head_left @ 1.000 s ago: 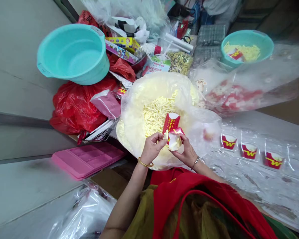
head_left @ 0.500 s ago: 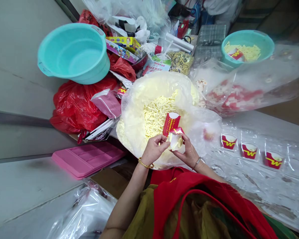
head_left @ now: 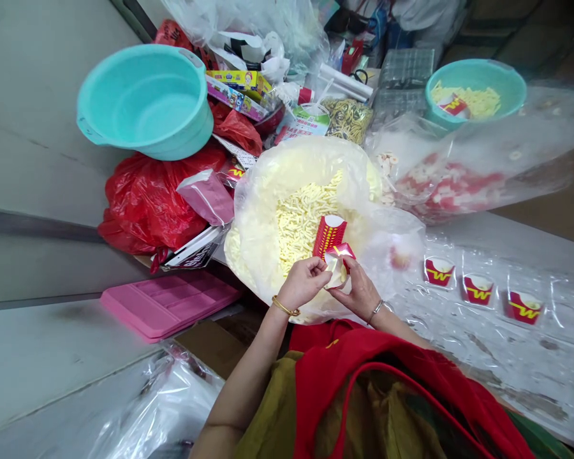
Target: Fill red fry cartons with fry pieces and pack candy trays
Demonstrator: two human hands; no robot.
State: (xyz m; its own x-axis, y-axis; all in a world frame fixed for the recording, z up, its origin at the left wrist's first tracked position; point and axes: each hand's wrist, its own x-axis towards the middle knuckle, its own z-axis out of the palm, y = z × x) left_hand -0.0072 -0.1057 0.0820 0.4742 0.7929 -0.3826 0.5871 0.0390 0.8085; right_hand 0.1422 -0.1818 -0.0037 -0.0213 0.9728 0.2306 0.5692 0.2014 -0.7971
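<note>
My right hand (head_left: 361,294) grips a small red-and-white fries carton (head_left: 335,278), its white mouth turned toward my left hand. At that mouth, my left hand (head_left: 307,282) has its fingertips pinched together; what they hold is hidden. Pale yellow pieces shaped like fries (head_left: 303,220) fill the large clear plastic bag (head_left: 256,191) under my hands. On the bag, just beyond the carton, lies a nested stack of red cartons (head_left: 330,234).
Clear trays on the right hold several filled red cartons (head_left: 478,290). A turquoise basin (head_left: 143,102) rests on a red bag (head_left: 155,204) at left. Another turquoise basin (head_left: 476,70) with fries stands at the back right. Pink trays (head_left: 169,303) lie at the lower left.
My left hand has shifted slightly right, closer to the carton's mouth. The carton has turned a little in my right hand, which stays in place.
</note>
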